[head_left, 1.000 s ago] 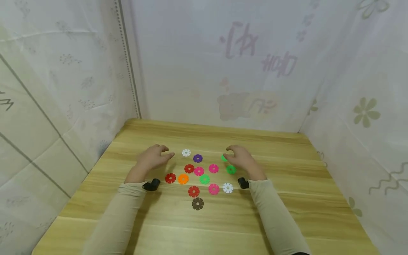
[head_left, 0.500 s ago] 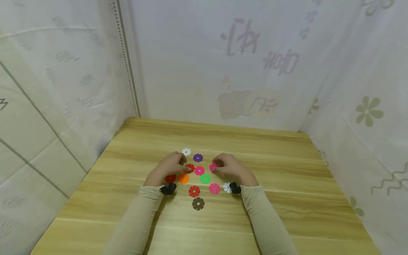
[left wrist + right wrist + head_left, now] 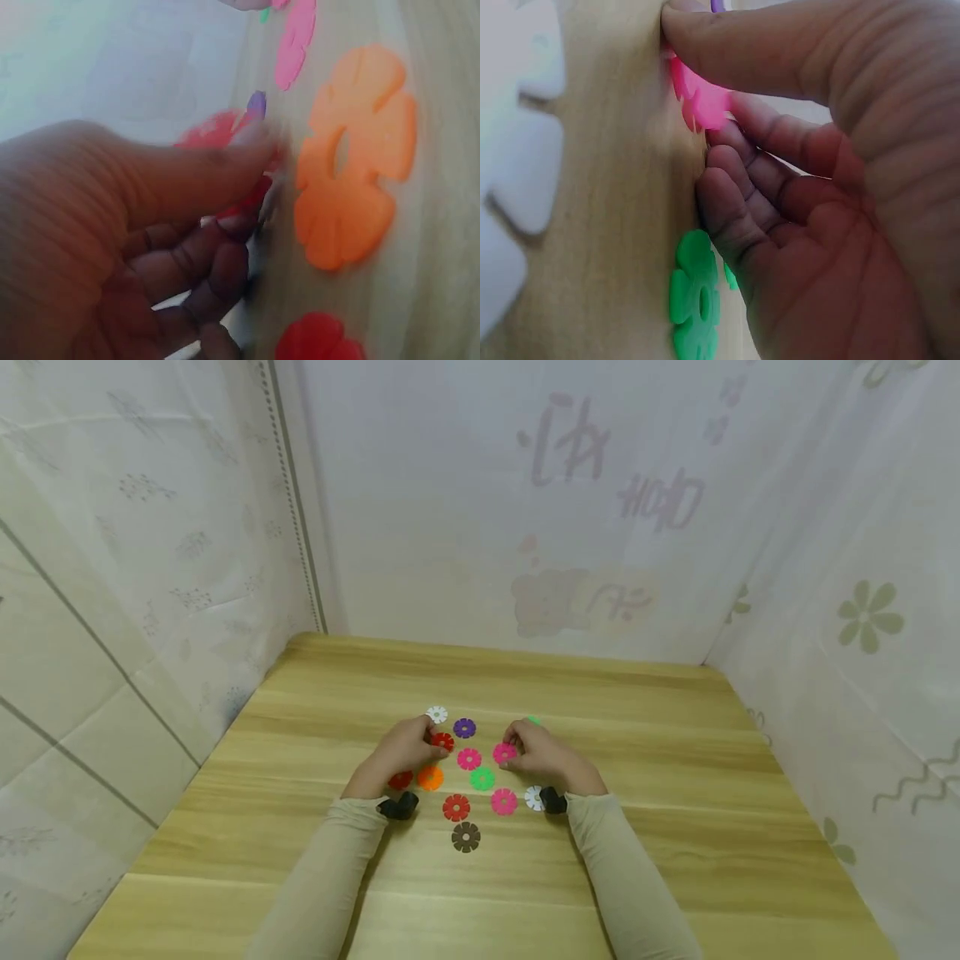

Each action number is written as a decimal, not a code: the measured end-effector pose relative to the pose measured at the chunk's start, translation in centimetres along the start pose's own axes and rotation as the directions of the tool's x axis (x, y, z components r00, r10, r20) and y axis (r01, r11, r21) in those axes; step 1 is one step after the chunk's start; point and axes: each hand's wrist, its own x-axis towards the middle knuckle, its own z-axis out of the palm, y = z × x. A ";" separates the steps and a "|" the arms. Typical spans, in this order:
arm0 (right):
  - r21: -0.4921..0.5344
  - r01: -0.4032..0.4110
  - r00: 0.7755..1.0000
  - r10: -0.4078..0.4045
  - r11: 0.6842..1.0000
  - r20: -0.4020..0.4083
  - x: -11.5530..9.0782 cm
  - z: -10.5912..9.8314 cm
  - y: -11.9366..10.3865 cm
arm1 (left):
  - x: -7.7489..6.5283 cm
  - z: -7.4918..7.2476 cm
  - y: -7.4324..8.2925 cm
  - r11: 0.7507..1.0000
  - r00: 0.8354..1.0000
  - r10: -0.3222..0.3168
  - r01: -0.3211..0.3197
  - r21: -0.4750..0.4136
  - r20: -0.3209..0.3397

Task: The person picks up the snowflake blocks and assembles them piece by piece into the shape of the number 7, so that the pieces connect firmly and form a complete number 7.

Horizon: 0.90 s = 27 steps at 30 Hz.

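Note:
Notched plastic interlocking discs lie spread on a wooden table (image 3: 405,893). My left hand (image 3: 400,750) pinches a red interlocking disc (image 3: 444,741) between thumb and forefinger, its face tilted up off the wood. In the left wrist view the thumb covers part of that red disc (image 3: 214,131); an orange disc (image 3: 356,157) lies beside it. My right hand (image 3: 546,752) has thumb and fingers curled about a pink interlocking disc (image 3: 504,752). In the right wrist view the thumb hides part of this pink disc (image 3: 703,101), close over the table. A green disc (image 3: 694,296) lies below the fingers.
Between the hands lie another pink disc (image 3: 469,759) and a light green disc (image 3: 482,779). Purple (image 3: 464,728) and white (image 3: 437,715) discs lie farther back, a brown disc (image 3: 466,837) nearest me. Patterned cloth (image 3: 450,510) hangs around the table's back and sides.
Both hands have come inward from the sides of the disc group. The left hand has taken hold of the red disc and tilted it up; the right has closed about the pink one.

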 end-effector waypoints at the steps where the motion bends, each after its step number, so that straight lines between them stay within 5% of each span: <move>1: 0.014 0.000 1.000 0.000 1.000 0.001 0.1 -0.2 0.0 | 0.1 -0.1 -0.1 0.999 1.000 -0.002 0.001 -0.036 -0.006; 4: 0.026 0.022 1.000 -0.022 0.999 -0.014 0.4 -0.6 0.1 | 0.5 -0.6 -0.1 0.984 0.999 -0.023 0.017 -0.177 -0.028; 6: 0.029 0.045 0.998 -0.044 0.999 -0.036 0.5 -0.8 0.3 | 0.6 -1.0 0.1 0.943 0.998 -0.061 0.050 -0.330 -0.023; 11: 0.093 0.123 0.986 -0.112 0.988 -0.120 0.7 -1.5 0.5 | 0.6 -2.0 1.4 0.762 0.995 -0.102 0.083 -0.642 0.007; 18: 0.261 0.238 0.960 -0.186 0.936 -0.209 1.1 -3.2 -2.1 | 0.5 -4.1 4.4 0.577 0.997 -0.057 0.074 -0.814 0.050; 21: 0.268 0.289 0.939 -0.218 0.919 -0.265 1.4 -3.6 -3.2 | 0.6 -4.6 5.7 0.528 0.999 -0.040 0.049 -0.848 0.033; 27: 0.283 0.302 0.918 -0.197 0.910 -0.344 0.9 -3.8 -3.8 | 0.3 -4.2 7.1 0.474 1.000 -0.030 0.012 -0.880 -0.003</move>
